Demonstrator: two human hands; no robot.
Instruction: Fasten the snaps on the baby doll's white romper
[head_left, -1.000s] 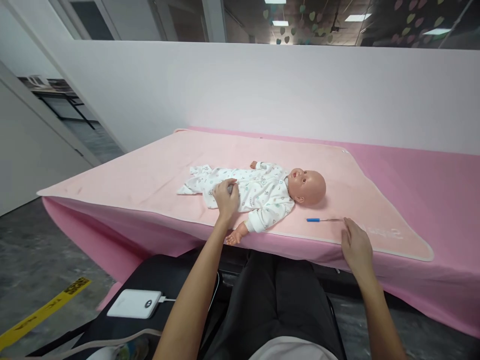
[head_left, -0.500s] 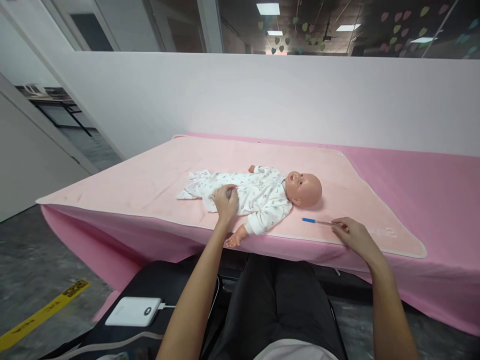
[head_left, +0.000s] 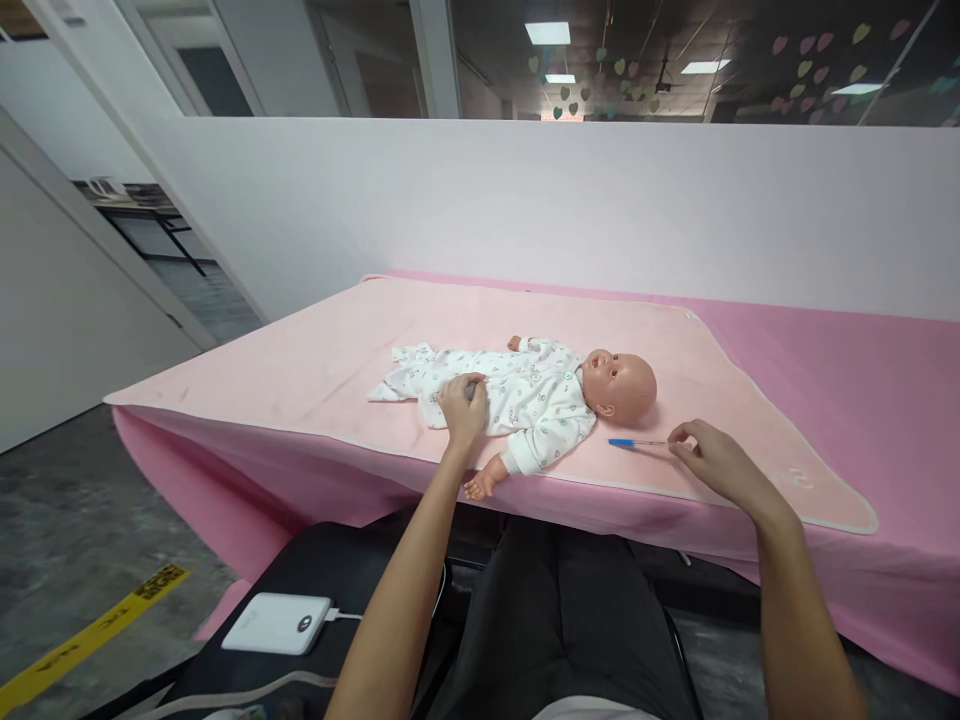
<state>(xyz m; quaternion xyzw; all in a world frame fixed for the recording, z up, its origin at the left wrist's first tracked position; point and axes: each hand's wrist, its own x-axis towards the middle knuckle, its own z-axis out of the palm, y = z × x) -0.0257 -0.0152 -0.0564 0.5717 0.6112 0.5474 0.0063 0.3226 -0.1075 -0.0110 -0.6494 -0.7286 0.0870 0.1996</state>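
Observation:
A baby doll [head_left: 525,390] in a white patterned sleepsuit lies on its back, head to the right. My left hand [head_left: 463,408] rests on the doll's lower body with its fingers curled; a small greyish thing seems to show between them, too small to name. Right of the doll's near arm, my right hand [head_left: 709,458] pinches the thin end of a slim stick with a blue tip [head_left: 622,442]. The blue tip points left, below the doll's head. Whether the stick touches the mat I cannot tell.
A pale pink mat [head_left: 300,350] lies over a darker pink tablecloth [head_left: 862,400]. The white wall [head_left: 525,200] stands behind the table. On a black seat [head_left: 330,560] at lower left is a white power bank [head_left: 277,622] with a cable. Yellow tape [head_left: 90,635] marks the floor.
The whole view has shifted slightly, so things sit further right. Relative to the doll, my right hand and the stick have moved a little to the left. My left hand stays on the doll.

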